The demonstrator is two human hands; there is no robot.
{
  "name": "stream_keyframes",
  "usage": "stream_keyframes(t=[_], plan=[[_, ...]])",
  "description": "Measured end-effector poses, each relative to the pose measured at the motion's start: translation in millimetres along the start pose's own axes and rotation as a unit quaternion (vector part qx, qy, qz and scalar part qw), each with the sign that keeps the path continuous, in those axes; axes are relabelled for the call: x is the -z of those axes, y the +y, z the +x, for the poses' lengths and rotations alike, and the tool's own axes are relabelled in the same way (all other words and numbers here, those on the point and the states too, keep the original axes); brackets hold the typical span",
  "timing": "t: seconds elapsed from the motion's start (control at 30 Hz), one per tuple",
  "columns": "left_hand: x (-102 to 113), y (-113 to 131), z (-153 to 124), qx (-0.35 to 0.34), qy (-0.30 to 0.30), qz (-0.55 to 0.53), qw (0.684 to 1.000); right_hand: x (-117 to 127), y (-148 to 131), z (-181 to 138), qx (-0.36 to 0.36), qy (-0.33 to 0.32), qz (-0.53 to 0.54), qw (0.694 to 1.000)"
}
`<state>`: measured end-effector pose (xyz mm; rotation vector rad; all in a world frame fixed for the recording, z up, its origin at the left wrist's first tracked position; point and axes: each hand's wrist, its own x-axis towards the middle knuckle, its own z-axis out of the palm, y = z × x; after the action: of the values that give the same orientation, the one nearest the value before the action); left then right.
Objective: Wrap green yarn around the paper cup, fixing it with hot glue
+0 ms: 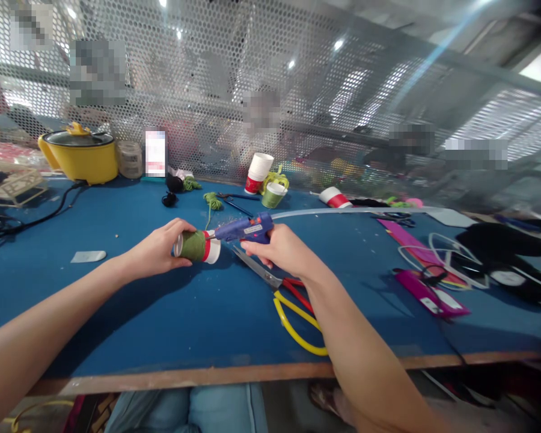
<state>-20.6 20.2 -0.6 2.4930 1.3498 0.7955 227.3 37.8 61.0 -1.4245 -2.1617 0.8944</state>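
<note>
My left hand (171, 245) is closed around a paper cup (214, 251) lying on its side, its base end in my palm. Green yarn (192, 247) wraps much of the cup, leaving a red band and the white rim bare. In my right hand (279, 243) is a blue hot glue gun (246, 229), with its nozzle touching or very close to the edge of the yarn. A long clear glue stick (333, 211) sticks out of the gun's back. From the cup a green strand runs back to a small yarn ball (213, 201).
Large scissors (300, 316) with red and yellow handles lie under my right forearm. Behind stand stacked paper cups (257, 171) and a green-wrapped cup (274, 195). A yellow electric pot (83, 157) is at back left, a purple box (433, 293) at right.
</note>
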Motion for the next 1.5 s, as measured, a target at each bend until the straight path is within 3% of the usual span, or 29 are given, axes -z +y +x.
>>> stream_keyframes(t=[1.0,1.5], plan=[[-0.9,4.4,-2.0,-0.067,-0.014,0.016,0.998,-3.9,5.1,5.7,0.007,0.019,-0.001,1.0],[-2.6,0.8,-2.2,-0.05,-0.011,0.002,0.999,-0.9,-0.9,0.2,0.0,0.009,-0.007,1.0]])
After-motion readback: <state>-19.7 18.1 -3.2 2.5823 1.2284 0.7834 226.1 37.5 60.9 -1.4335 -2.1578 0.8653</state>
